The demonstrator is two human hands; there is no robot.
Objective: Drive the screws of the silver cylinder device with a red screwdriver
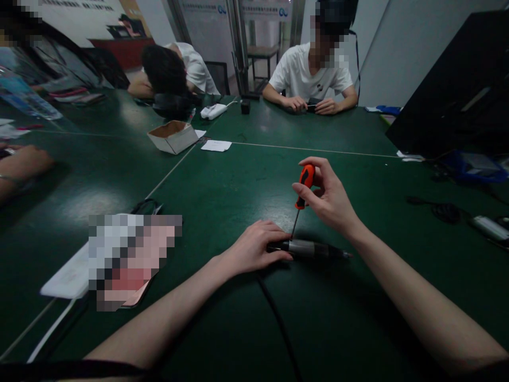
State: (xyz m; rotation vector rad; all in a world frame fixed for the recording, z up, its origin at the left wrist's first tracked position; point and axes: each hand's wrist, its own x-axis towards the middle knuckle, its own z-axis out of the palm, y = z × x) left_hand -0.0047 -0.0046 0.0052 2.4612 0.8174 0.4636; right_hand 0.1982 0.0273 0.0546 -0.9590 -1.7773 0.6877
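Note:
My right hand [330, 200] pinches the orange and black handle of a screwdriver [306, 179] between thumb and fingers. The screwdriver leans slightly, its thin shaft pointing down at a black and grey pen-shaped tool [304, 248] lying on the table. Its tip is at the tool's upper side, close to my left fingers; whether it sits in a screw is too small to tell. Around the tool's left end, my left hand [258, 248] is closed, holding it against the tabletop. A black cord [276, 313] runs from below that hand toward me.
On the green table [238, 185], a white power strip [67, 273] and a pink phone-like item [139, 281] lie left. Beyond are an open carton [175, 140] and paper [217, 146]. Cables [445, 212] and a large black panel [449, 90] are right. Two people sit opposite; another's hand [29, 162] shows left.

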